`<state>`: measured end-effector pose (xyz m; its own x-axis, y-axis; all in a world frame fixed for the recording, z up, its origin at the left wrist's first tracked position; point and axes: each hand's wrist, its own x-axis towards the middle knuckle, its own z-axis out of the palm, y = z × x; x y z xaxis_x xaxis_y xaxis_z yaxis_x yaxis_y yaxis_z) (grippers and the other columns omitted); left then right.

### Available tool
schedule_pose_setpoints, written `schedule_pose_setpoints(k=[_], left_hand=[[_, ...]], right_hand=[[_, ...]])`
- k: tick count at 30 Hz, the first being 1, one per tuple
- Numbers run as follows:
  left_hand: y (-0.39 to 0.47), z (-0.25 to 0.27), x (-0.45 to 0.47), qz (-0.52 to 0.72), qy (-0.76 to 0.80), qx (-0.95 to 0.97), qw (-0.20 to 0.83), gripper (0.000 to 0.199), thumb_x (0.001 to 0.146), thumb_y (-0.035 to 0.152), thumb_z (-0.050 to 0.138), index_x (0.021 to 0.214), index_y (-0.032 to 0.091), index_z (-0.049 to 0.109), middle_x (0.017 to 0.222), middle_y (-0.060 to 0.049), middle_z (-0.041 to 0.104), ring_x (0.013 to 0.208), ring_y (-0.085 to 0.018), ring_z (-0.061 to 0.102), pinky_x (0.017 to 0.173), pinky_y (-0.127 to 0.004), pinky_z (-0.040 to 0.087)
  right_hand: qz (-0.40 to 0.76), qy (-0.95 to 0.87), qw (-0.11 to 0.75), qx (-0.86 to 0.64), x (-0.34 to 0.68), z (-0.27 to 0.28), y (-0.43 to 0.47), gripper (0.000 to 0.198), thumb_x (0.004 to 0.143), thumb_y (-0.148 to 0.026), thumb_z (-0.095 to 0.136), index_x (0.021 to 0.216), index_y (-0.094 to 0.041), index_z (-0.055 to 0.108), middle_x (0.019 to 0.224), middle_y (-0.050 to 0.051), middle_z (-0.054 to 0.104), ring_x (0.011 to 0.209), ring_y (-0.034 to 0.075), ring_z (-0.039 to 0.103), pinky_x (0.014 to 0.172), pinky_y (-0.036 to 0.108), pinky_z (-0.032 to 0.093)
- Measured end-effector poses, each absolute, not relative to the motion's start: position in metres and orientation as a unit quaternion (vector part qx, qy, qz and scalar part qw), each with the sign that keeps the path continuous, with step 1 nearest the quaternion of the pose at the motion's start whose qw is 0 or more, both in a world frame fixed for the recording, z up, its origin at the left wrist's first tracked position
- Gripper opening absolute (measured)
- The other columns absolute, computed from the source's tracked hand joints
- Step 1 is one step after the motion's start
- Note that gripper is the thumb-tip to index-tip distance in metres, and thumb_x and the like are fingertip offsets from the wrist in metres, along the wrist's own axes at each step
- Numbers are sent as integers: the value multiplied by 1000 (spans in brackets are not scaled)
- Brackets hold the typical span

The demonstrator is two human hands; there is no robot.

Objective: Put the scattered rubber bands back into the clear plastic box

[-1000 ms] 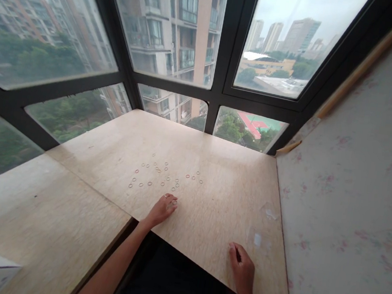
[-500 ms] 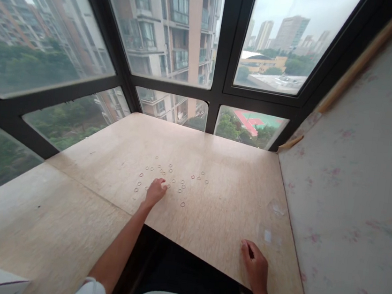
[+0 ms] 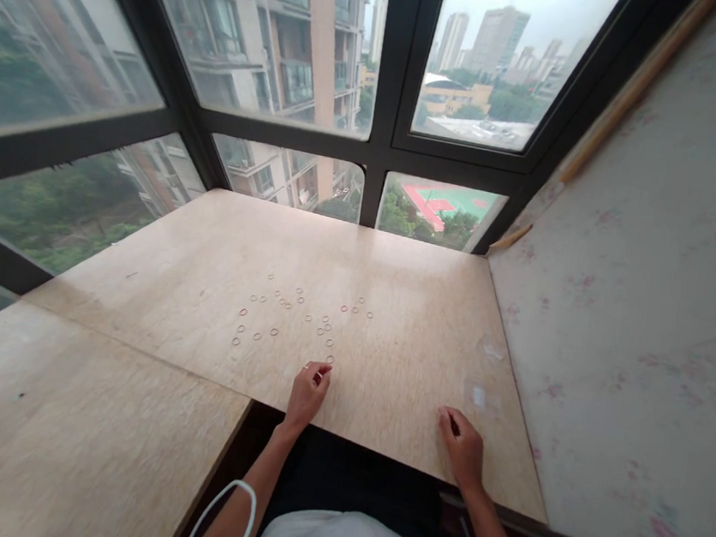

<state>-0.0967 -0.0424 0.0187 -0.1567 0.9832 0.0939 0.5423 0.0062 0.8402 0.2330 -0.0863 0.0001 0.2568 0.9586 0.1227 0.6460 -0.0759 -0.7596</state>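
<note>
Several small thin rings [image 3: 301, 314] lie scattered on the pale wooden tabletop [image 3: 401, 342]. My left hand [image 3: 308, 392] rests near the table's front edge, just below the nearest ring [image 3: 330, 358]. Its thumb and forefinger are pinched together on what looks like one small ring. My right hand [image 3: 460, 444] lies on the table at the front right with its fingers curled in. A dark sliver shows between its thumb and forefinger, and I cannot tell whether it is a thing or a shadow.
A second wooden surface [image 3: 74, 426] adjoins at the left, slightly lower. Dark-framed windows [image 3: 378, 146] close off the back and left. A pale flowered wall panel [image 3: 635, 335] bounds the right side. Small clear scraps [image 3: 479, 394] lie near the right hand. A white cable [image 3: 228, 504] loops by my left forearm.
My left hand reached forward into the scattered rings, then drew back to the front edge with its fingers pinched. The right hand stayed put. The view tilted slightly.
</note>
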Motion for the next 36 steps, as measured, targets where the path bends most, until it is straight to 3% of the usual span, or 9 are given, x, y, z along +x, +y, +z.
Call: schedule_pose_setpoints(k=[7, 13, 29, 36], left_hand=[[-57, 2, -94, 369, 637, 631, 243, 16, 85, 26, 46, 88, 21, 62, 87, -5, 66, 80, -20, 62, 73, -34, 51], [-54, -1, -90, 315, 631, 690, 162, 17, 87, 26, 46, 90, 23, 62, 90, -6, 66, 83, -22, 62, 78, -35, 49], [-72, 6, -101, 341, 594, 699, 205, 17, 88, 21, 46, 87, 21, 63, 92, -7, 61, 88, -22, 60, 82, -36, 50], [-82, 9, -105, 348, 581, 704, 215, 17, 88, 18, 47, 84, 19, 64, 94, -7, 59, 89, -20, 59, 82, -35, 50]], right_hand=[[252, -577, 356, -691, 228, 10, -85, 42, 88, -49, 45, 86, -16, 71, 82, 6, 73, 75, 23, 65, 70, 31, 48], [286, -587, 360, -666, 232, 17, -93, 38, 86, -46, 48, 93, -18, 73, 94, 9, 74, 86, 23, 68, 78, 33, 52], [390, -520, 375, -660, 257, 24, -148, 37, 81, -50, 62, 95, -19, 76, 101, 11, 75, 94, 27, 69, 89, 43, 52], [423, -366, 432, -707, 265, 10, -148, 53, 67, -62, 65, 87, -13, 74, 84, 13, 75, 72, 26, 71, 71, 39, 58]])
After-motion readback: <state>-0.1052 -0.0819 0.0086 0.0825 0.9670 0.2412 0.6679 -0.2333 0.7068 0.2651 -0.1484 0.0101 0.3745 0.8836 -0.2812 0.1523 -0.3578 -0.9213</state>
